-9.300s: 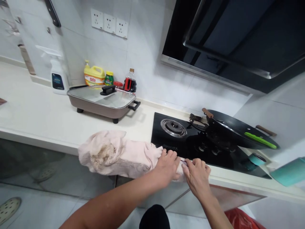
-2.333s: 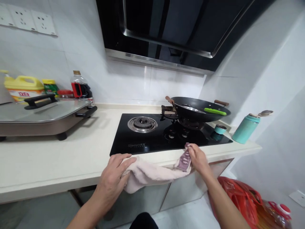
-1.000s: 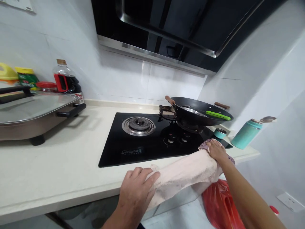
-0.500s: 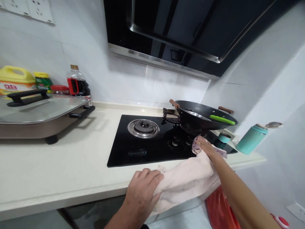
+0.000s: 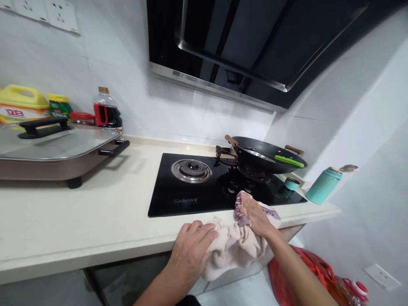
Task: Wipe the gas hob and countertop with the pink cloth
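Observation:
A pale pink towel [image 5: 229, 255] with purple trim is bunched over the front edge of the counter and hangs down. My left hand [image 5: 193, 244] grips the towel's left end at the counter edge, thumb beneath and fingers on top. My right hand [image 5: 253, 212] presses the purple-trimmed part against the front edge of the black gas stove [image 5: 181, 202], its fingers holding the cloth. Just beyond that hand are the stove knobs [image 5: 248, 187]. A black wok [image 5: 258, 163] with wooden handles sits on the right burner, a green-handled utensil [image 5: 288, 161] inside it.
To the left stands a lidded electric pan [image 5: 83, 159], with a sauce bottle [image 5: 106, 110] and a yellow jug [image 5: 22, 100] behind. A teal flask [image 5: 324, 185] and its cup [image 5: 291, 183] are at right. Overhead is the range hood [image 5: 223, 46]; a red bag [image 5: 307, 263] lies below.
My right hand has drawn back toward me and to the left with the towel, from beside the knobs to the stove's front edge. The towel between my hands is more bunched.

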Available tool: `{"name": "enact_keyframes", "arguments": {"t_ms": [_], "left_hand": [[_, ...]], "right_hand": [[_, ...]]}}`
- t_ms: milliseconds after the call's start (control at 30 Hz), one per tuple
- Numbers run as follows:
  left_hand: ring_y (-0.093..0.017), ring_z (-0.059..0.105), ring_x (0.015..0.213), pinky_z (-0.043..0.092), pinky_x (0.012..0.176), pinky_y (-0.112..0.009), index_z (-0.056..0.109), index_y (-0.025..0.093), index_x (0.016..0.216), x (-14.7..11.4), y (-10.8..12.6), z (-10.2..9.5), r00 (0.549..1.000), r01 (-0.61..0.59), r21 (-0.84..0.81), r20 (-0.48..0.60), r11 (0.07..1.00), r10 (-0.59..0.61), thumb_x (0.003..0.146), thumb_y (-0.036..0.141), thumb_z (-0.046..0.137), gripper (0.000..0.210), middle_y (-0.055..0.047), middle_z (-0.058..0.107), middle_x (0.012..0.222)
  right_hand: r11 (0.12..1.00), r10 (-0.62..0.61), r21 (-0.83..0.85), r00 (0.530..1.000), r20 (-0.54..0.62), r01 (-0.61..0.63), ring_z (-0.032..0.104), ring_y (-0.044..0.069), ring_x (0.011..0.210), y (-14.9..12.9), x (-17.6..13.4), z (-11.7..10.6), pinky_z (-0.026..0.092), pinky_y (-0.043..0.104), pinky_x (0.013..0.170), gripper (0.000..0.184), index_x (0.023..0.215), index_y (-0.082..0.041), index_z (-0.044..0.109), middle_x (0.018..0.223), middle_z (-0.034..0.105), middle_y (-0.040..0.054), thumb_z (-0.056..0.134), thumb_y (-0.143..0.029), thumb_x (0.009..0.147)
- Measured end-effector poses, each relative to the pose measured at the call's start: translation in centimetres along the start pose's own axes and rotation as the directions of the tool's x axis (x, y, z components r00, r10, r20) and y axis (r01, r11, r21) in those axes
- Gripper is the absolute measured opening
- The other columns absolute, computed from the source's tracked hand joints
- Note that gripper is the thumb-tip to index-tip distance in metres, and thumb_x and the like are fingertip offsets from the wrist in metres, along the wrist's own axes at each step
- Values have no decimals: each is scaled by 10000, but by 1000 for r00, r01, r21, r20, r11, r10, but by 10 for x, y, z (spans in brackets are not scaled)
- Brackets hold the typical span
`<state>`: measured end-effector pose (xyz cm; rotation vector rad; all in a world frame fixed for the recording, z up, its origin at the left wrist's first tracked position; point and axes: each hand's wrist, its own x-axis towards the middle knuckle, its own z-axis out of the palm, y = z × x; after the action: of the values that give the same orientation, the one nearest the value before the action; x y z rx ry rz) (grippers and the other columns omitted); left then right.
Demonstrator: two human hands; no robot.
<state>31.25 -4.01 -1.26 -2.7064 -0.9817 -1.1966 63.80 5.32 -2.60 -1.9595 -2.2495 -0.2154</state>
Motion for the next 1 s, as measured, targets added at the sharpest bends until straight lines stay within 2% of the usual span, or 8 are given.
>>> {"name": "enact_keyframes", "arguments": {"t_ms": [167,300,467,633,700,767,900,1000], "left_hand": [[-245,552,1093,447,912,-412,635,257,1203,-5,0,-3,998,26,-14,50,1000,-25,851,21,632,424,-37,670,1327],[-236,553,1139,453,967,-418,625,252,1246,-11,1,-12,999,4,-93,44,996,0,840,-25,560,496,-51,682,1279],[-216,611,982,493,853,-384,635,207,1183,-22,-10,-34,995,67,-205,-63,976,-81,926,74,459,338,-62,713,1072],[-200,647,946,512,819,-343,638,200,1155,-38,-37,-71,966,119,-93,-219,989,-137,974,163,479,243,-53,729,1040],[-191,657,970,514,849,-333,637,208,1174,-46,-47,-89,948,142,-37,-283,989,-146,981,167,496,242,-45,737,1058],[-189,665,981,515,860,-328,643,217,1182,-56,-58,-108,933,175,18,-323,984,-160,987,179,507,241,-36,745,1066],[-200,678,960,518,840,-327,663,230,1152,-79,-87,-145,903,279,120,-371,953,-217,988,268,550,202,-24,753,1036],[-203,678,954,513,823,-323,679,249,1150,-91,-111,-165,917,315,175,-309,933,-252,986,317,568,209,-17,752,1041]], "right_hand": [[999,46,-22,991,124,-43,197,233,1578,-20,36,-18,232,436,1272,701,1618,-72,256,1693,212,133,120,-451,1044],[996,89,-42,988,124,-84,221,244,1571,-25,54,-25,259,457,1257,647,1609,-82,289,1686,240,147,169,-369,1041],[997,58,-63,995,85,-52,213,278,1572,-46,22,-12,212,471,1278,624,1577,-72,371,1675,256,179,237,-348,1033],[987,-150,55,988,-38,152,240,270,1566,-82,5,9,236,496,1279,710,1620,-98,269,1678,266,155,191,-503,1042],[971,-228,68,972,-51,231,248,260,1565,-96,20,12,235,481,1281,711,1618,-104,280,1674,288,149,181,-510,1043],[970,-239,36,971,-19,240,257,257,1562,-108,46,10,247,474,1275,684,1606,-112,317,1664,322,146,189,-482,1045],[989,-134,-61,990,38,136,316,289,1534,-120,107,4,296,485,1236,605,1529,-96,446,1620,396,189,235,-391,1044],[991,-80,-103,996,29,83,394,315,1477,-121,143,1,325,489,1200,527,1394,-80,589,1518,498,241,280,-299,1028]]}}
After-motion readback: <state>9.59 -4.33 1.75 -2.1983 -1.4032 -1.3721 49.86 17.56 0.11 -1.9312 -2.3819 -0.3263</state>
